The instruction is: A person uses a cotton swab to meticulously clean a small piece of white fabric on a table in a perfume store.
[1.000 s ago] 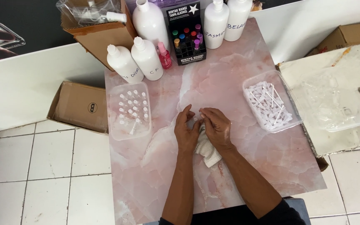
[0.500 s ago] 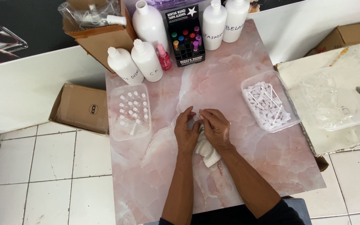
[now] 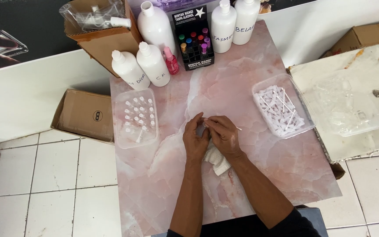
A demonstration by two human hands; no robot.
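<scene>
I see a thin white stick [image 3: 237, 128] lying across the fingertips of both hands at the middle of the pink marbled surface [image 3: 242, 87], its free end poking out to the right past the knuckles. My right hand [image 3: 222, 137] is curled with its grip pinched closed on the stick, and a crumpled white cloth [image 3: 216, 160] is tucked under that same palm, spilling out toward my wrists. My left hand [image 3: 195, 139] sits pressed against the right one, fingertips closed on the stick's left end; whether something small is also held there I cannot tell. To the right of the hands, well apart, a clear plastic tray of white sticks [image 3: 281, 109] rests on the surface near its edge. To the left of the hands, a second clear tray of small capped vials [image 3: 136, 116] stands in rows. Beyond the hands, at the far edge, stand white plastic bottles [image 3: 153, 63], a small pink spray bottle [image 3: 171, 61] and a black display box of coloured vials [image 3: 194, 39]. Further left of the vial tray, a flat cardboard box [image 3: 86, 114] lies on the tiled floor.
</scene>
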